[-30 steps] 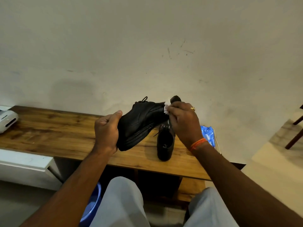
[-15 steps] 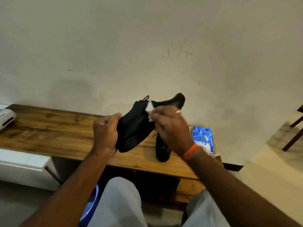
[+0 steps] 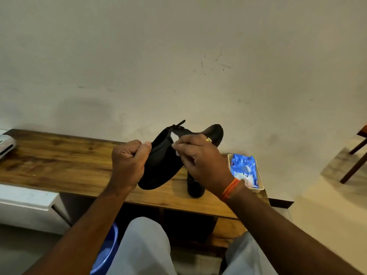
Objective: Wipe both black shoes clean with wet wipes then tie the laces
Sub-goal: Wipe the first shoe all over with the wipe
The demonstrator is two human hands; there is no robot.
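My left hand [image 3: 129, 163] grips the heel end of a black shoe [image 3: 164, 163], held tilted above the wooden bench [image 3: 59, 161] with its toe [image 3: 215, 132] pointing up and right. My right hand [image 3: 200, 161] presses a small white wet wipe [image 3: 175, 138] against the shoe's side near the laces [image 3: 177, 125]. The second black shoe [image 3: 195, 187] stands on the bench behind my right hand, mostly hidden by it.
A blue pack of wet wipes [image 3: 244, 169] lies in a small cream tray [image 3: 260, 185] at the bench's right end. A white device [image 3: 6, 143] sits at the far left. A blue tub [image 3: 107, 253] is under the bench; chair legs [image 3: 355, 155] stand at right.
My right hand has slid the wipe from the toe end leftward along the shoe toward the laces. The toe is now uncovered. My left hand keeps its grip.
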